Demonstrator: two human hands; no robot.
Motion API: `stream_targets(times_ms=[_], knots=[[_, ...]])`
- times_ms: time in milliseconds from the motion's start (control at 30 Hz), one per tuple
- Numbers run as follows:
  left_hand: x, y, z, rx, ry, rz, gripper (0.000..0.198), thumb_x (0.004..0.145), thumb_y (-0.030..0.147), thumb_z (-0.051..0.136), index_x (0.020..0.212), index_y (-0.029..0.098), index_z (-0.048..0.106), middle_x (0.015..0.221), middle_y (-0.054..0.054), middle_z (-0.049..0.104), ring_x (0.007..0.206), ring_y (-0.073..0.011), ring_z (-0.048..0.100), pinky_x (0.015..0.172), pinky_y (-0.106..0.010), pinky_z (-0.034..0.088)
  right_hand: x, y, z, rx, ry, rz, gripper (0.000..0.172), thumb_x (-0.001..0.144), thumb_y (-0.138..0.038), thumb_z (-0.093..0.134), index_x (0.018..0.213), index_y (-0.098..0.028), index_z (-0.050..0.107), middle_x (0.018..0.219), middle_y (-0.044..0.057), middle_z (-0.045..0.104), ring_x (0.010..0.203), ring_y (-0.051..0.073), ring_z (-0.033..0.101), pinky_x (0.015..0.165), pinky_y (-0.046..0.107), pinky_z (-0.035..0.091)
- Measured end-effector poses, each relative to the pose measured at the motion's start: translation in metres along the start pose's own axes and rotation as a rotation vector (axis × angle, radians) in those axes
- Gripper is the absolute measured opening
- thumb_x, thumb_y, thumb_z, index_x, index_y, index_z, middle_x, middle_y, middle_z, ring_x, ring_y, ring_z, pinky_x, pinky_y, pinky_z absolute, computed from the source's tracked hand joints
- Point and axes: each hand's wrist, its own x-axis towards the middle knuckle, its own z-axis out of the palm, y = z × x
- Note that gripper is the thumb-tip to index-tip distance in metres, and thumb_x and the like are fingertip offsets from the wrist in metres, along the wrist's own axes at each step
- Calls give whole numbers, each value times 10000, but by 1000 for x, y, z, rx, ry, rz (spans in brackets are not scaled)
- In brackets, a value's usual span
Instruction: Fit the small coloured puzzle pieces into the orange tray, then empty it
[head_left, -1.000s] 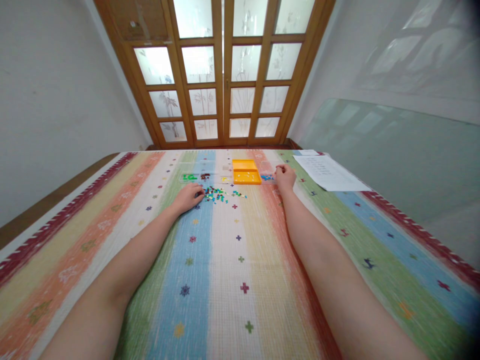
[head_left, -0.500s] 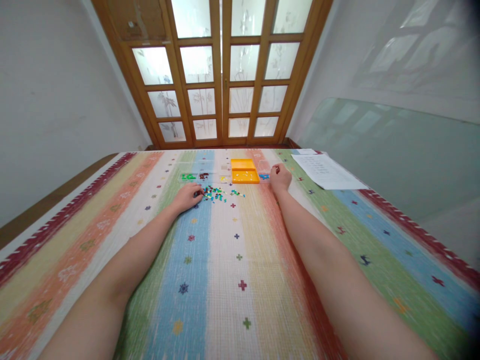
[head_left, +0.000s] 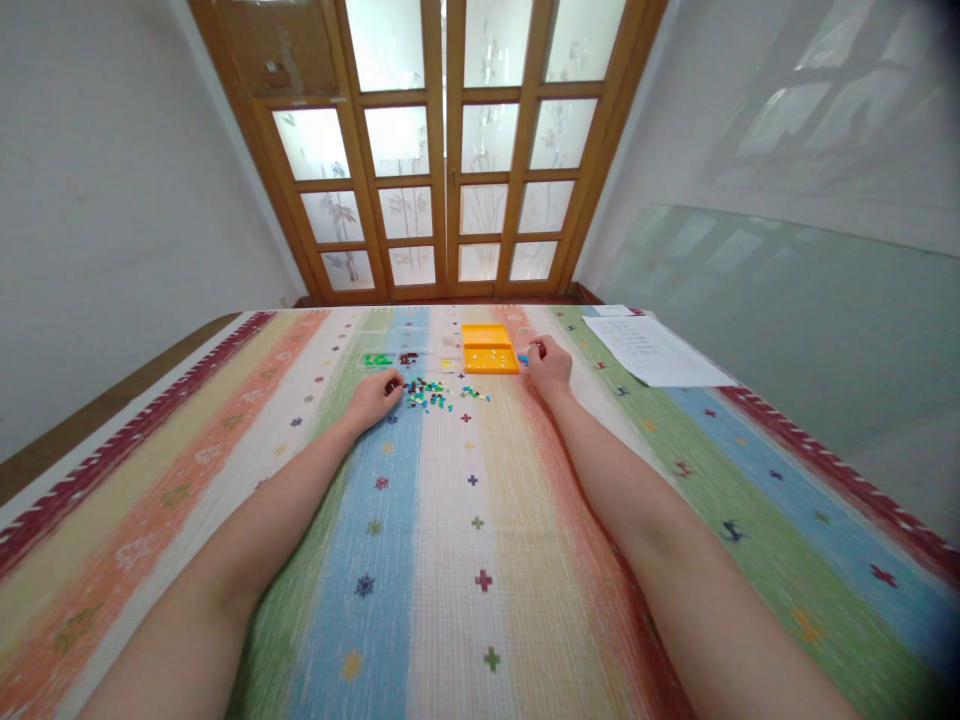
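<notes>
Small mixed-colour pieces (head_left: 426, 392) lie in a loose pile on the striped cloth, a few of them (head_left: 474, 393) apart to the right. My left hand (head_left: 375, 398) rests at the pile's left edge, fingers curled together; what they hold, if anything, is hidden. Over the clear box with blue pieces (head_left: 523, 360) is my right hand (head_left: 551, 366), its fingers pinched and partly covering that box. Whatever is in the pinch is too small to make out. Between the hands stands an orange open case (head_left: 490, 361) with pale pieces in its near half.
Behind the pile, clear boxes hold green pieces (head_left: 378, 360), dark brown pieces (head_left: 408, 358) and yellow pieces (head_left: 447, 366). Printed paper sheets (head_left: 654, 350) lie at the far right. The striped tablecloth (head_left: 450, 560) covers the table, whose far edge faces a glazed wooden door (head_left: 442, 180).
My right hand has shifted left, closer to the orange case and over the blue pieces. My left hand has stayed beside the pile. The view has tilted slightly.
</notes>
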Motion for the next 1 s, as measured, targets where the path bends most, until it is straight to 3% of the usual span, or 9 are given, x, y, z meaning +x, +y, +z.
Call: stream_targets(times_ms=[300, 633, 800, 1000], knots=[[24, -11, 3, -256, 107, -196, 167, 898, 295, 550, 993, 216, 662, 893, -12, 704, 746, -176, 618, 754, -323, 516, -23, -48, 17, 106, -238, -284, 254, 929, -266, 520, 1016, -204, 750, 965, 106, 758, 876, 266, 658, 839, 371, 482], [57, -15, 20, -594, 144, -415, 327, 882, 292, 600, 1167, 169, 703, 1083, -86, 761, 587, -90, 564, 625, -255, 531, -28, -53, 13, 30, -325, -397, 228, 963, -226, 532, 1020, -196, 751, 996, 112, 765, 907, 258, 660, 845, 358, 469], [50, -20, 25, -484, 140, -324, 528, 881, 253, 569, 1405, 198, 609, 1194, -81, 752, 551, -81, 519, 657, -281, 535, -29, -53, 12, 1, -343, -431, 229, 951, -193, 540, 1034, -189, 753, 1000, 110, 764, 919, 255, 660, 842, 348, 460], [34, -22, 10, -33, 31, -49, 241, 888, 276, 584, 1038, 207, 760, 1050, -54, 763, 829, -200, 638, 845, -351, 511, -32, -61, 8, -1, -360, -471, 209, 964, -196, 544, 973, -197, 752, 949, 97, 755, 897, 242, 645, 822, 330, 440]])
